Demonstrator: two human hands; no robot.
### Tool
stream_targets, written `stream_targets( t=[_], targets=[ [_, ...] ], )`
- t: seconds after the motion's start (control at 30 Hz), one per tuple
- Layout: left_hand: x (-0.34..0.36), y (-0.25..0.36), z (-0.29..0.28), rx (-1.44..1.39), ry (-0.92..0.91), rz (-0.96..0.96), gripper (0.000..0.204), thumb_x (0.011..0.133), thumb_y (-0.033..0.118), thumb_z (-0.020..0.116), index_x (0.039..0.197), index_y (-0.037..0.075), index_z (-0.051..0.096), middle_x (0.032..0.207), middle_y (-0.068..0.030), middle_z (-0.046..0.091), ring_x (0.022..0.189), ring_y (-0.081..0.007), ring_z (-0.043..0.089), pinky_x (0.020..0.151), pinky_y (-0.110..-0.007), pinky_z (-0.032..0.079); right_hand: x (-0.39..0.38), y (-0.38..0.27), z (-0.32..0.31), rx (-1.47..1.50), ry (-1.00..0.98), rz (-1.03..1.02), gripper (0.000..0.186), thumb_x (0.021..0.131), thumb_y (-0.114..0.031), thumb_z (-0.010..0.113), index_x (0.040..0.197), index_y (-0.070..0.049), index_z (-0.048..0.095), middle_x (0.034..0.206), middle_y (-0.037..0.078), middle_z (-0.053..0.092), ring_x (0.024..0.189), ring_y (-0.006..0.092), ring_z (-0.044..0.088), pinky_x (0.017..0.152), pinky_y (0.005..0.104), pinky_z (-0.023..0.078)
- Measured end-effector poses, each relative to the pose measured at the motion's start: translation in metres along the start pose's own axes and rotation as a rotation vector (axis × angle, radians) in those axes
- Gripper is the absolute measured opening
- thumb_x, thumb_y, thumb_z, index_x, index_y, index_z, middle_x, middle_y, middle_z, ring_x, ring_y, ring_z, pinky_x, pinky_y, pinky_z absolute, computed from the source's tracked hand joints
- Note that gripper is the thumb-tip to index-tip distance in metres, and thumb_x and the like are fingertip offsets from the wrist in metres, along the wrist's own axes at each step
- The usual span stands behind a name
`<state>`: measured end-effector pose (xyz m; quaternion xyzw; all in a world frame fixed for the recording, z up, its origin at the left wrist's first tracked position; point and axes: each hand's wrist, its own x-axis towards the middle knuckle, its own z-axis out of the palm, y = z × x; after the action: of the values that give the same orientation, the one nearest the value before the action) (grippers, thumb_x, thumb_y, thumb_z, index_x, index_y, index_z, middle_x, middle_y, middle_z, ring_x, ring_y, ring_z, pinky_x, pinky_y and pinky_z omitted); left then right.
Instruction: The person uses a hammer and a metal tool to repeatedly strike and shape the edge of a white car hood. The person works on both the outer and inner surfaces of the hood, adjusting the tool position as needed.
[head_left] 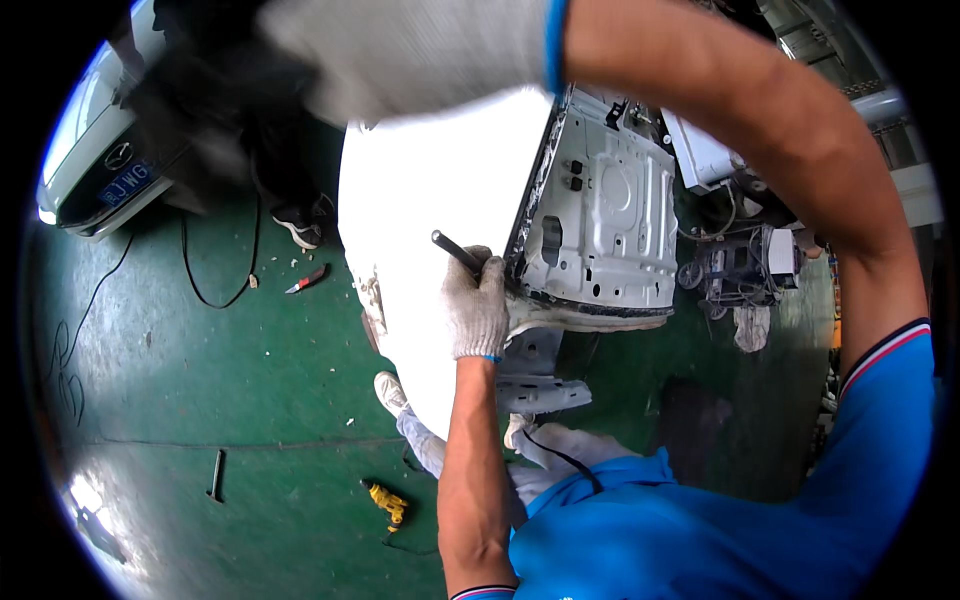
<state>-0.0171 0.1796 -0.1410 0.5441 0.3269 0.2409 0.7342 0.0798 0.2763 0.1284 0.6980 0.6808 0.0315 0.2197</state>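
My left hand [476,308], in a white knit glove, is closed around a short dark metal rod [452,248], whose bright round end sticks out up and to the left. This hand rests at the edge of a white car body panel [430,190], where it meets the pale inner sheet metal [615,215] with its holes and ribs. My right hand [420,55], also gloved, is raised high in front of me at the top of the view. Motion smears it; its fingers and anything in them cannot be made out.
On the green floor lie a hammer [217,477], a yellow power drill [388,507], a red-handled knife [308,279] and black cables [190,262]. A person in dark clothes [275,165] stands at the upper left near a white car [105,190]. Engine parts [745,270] sit at right.
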Motion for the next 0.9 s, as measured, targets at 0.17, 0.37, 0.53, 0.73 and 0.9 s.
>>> stream_targets(
  t=[0.17, 0.37, 0.53, 0.73, 0.9],
  targets=[
    [-0.008, -0.002, -0.004, 0.078, -0.011, 0.004, 0.015, 0.094, 0.007, 0.071, 0.103, -0.003, 0.065, 0.083, -0.0108, 0.07, 0.073, -0.0154, 0.065, 0.068, -0.032, 0.054, -0.047, 0.0, 0.007, -0.19, -0.331, -0.023, 0.022, 0.082, -0.004, 0.067, 0.101, -0.008, 0.075, 0.085, 0.013, 0.074, 0.084, 0.0273, 0.075, 0.079, 0.0411, 0.06],
    [-0.011, -0.02, -0.012, -0.083, 0.031, -0.103, 0.015, 0.094, 0.006, 0.07, 0.105, -0.003, 0.066, 0.085, -0.0081, 0.068, 0.075, -0.0137, 0.062, 0.071, -0.03, 0.053, -0.062, 0.026, 0.033, 0.129, -0.053, 0.078, 0.021, 0.08, -0.009, 0.065, 0.1, -0.008, 0.071, 0.078, 0.015, 0.07, 0.076, 0.0296, 0.073, 0.075, 0.0425, 0.059],
    [0.0, -0.016, -0.015, -0.046, 0.083, -0.022, 0.019, 0.094, 0.007, 0.07, 0.109, -0.004, 0.066, 0.093, -0.0085, 0.069, 0.084, -0.0154, 0.064, 0.08, -0.031, 0.054, -0.071, 0.028, 0.039, 0.054, -0.137, 0.091, 0.02, 0.078, -0.013, 0.065, 0.097, -0.009, 0.068, 0.075, 0.014, 0.069, 0.076, 0.0326, 0.072, 0.072, 0.0452, 0.058],
    [0.001, -0.013, -0.01, -0.052, 0.061, 0.002, 0.021, 0.095, 0.008, 0.071, 0.11, -0.005, 0.067, 0.096, -0.0097, 0.071, 0.087, -0.0155, 0.066, 0.082, -0.03, 0.053, -0.078, 0.027, 0.067, 0.016, -0.154, 0.038, 0.021, 0.08, -0.015, 0.069, 0.1, -0.011, 0.07, 0.078, 0.013, 0.071, 0.08, 0.0325, 0.073, 0.074, 0.0443, 0.059],
    [0.003, -0.018, -0.009, -0.046, 0.066, -0.024, 0.021, 0.094, 0.008, 0.071, 0.11, -0.005, 0.066, 0.095, -0.01, 0.071, 0.085, -0.016, 0.066, 0.08, -0.031, 0.053, -0.075, 0.021, 0.063, 0.024, -0.215, -0.006, 0.021, 0.081, -0.013, 0.069, 0.102, -0.009, 0.071, 0.08, 0.015, 0.072, 0.082, 0.0342, 0.074, 0.074, 0.045, 0.059]
  ],
)
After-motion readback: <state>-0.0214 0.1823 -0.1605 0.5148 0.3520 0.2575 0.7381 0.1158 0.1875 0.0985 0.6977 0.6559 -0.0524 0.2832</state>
